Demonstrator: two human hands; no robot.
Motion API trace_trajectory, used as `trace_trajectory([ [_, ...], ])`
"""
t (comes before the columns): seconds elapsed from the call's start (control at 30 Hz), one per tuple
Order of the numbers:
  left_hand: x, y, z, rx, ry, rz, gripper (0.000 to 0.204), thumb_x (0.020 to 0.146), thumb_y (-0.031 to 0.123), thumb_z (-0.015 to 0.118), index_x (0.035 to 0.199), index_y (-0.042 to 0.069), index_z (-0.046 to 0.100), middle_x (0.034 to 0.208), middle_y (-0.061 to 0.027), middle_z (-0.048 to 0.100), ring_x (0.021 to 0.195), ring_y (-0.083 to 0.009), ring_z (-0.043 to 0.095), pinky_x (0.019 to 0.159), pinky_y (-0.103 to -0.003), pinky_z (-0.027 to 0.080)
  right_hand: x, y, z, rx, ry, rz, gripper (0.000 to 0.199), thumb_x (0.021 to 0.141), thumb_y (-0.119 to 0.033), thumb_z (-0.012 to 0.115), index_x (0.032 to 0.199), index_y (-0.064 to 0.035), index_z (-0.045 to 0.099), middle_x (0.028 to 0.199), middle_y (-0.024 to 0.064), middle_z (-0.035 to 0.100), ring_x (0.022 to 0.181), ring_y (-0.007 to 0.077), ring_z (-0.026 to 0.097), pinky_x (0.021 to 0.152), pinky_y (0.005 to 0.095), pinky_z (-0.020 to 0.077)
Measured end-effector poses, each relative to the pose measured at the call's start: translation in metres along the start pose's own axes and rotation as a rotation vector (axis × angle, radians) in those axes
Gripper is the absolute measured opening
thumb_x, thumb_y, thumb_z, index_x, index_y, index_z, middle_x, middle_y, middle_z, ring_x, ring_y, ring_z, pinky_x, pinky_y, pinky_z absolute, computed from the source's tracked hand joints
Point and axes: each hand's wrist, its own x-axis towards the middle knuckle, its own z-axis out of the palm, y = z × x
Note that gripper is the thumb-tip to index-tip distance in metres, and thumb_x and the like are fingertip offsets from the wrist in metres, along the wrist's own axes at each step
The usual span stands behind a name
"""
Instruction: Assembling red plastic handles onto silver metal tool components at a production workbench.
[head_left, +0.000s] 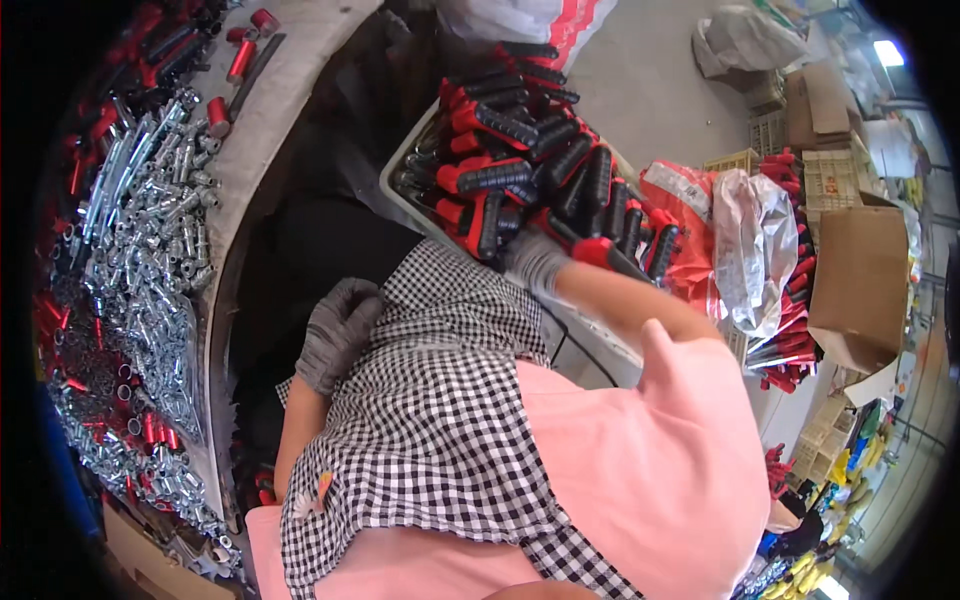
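My left hand (340, 335), in a grey glove, rests on my lap against a black-and-white checked apron (430, 430). Its fingers are loosely curled together, and nothing shows in them. My right hand (535, 262), also in a grey glove and blurred, reaches across into a pale plastic crate (392, 182). The crate is heaped with red-and-black ribbed tool handles (495, 178). The fingers of that hand are hidden among the handles at the crate's near side, so their grip cannot be made out. One red-ended handle (605, 256) lies right beside the wrist.
A workbench (265, 110) at my left carries a pile of shiny metal fittings (165, 230) and red tubular parts (240, 60). Right of the crate stand a red-and-white sack (680, 205), more red handles (790, 325) and an open cardboard box (858, 270). A white sack (520, 18) stands behind the crate.
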Motion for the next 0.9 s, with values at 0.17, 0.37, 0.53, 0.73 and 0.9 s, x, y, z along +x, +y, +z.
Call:
trace_trajectory([
  [0.17, -0.006, -0.016, -0.024, -0.02, 0.062, -0.028, 0.022, 0.085, 0.012, 0.061, 0.104, 0.002, 0.061, 0.093, -0.0062, 0.063, 0.085, -0.0129, 0.058, 0.075, -0.027, 0.048, -0.03, 0.019, -0.025, 0.126, 0.186, -0.014, 0.02, 0.077, -0.02, 0.057, 0.09, -0.0159, 0.072, 0.093, 0.0089, 0.068, 0.095, 0.0263, 0.063, 0.081, 0.0389, 0.0502],
  [0.37, -0.005, -0.03, -0.029, -0.159, 0.06, -0.092, 0.02, 0.086, 0.01, 0.06, 0.104, 0.0, 0.059, 0.095, -0.0074, 0.063, 0.086, -0.0132, 0.059, 0.077, -0.026, 0.048, -0.106, 0.079, -0.08, 0.574, 0.728, 0.184, 0.018, 0.074, -0.01, 0.063, 0.091, -0.0089, 0.067, 0.084, 0.0105, 0.065, 0.081, 0.0317, 0.062, 0.077, 0.0404, 0.0502],
  [0.53, -0.004, -0.001, -0.019, 0.039, 0.029, 0.068, 0.023, 0.086, 0.013, 0.06, 0.105, -0.001, 0.06, 0.098, -0.0106, 0.064, 0.086, -0.016, 0.06, 0.079, -0.029, 0.048, -0.127, 0.086, -0.032, 0.61, 0.699, 0.225, 0.022, 0.072, -0.007, 0.069, 0.094, -0.0079, 0.067, 0.084, 0.0104, 0.065, 0.079, 0.029, 0.062, 0.073, 0.0381, 0.05],
  [0.73, -0.013, -0.004, -0.035, 0.08, 0.096, 0.075, 0.021, 0.086, 0.013, 0.059, 0.103, 0.001, 0.06, 0.095, -0.0097, 0.065, 0.081, -0.016, 0.063, 0.07, -0.029, 0.051, -0.086, 0.035, -0.089, 0.552, 0.895, -0.064, 0.02, 0.071, -0.009, 0.066, 0.091, -0.008, 0.065, 0.084, 0.012, 0.063, 0.08, 0.0327, 0.061, 0.074, 0.0411, 0.049],
  [0.9, -0.031, 0.008, -0.052, 0.241, 0.282, 0.236, 0.023, 0.084, 0.018, 0.062, 0.102, 0.003, 0.061, 0.089, -0.0126, 0.065, 0.082, -0.023, 0.065, 0.074, -0.033, 0.052, -0.038, -0.009, -0.167, 0.556, 1.096, -0.422, 0.019, 0.065, -0.009, 0.069, 0.084, -0.0082, 0.065, 0.082, 0.0104, 0.063, 0.08, 0.0307, 0.062, 0.073, 0.0406, 0.0503],
])
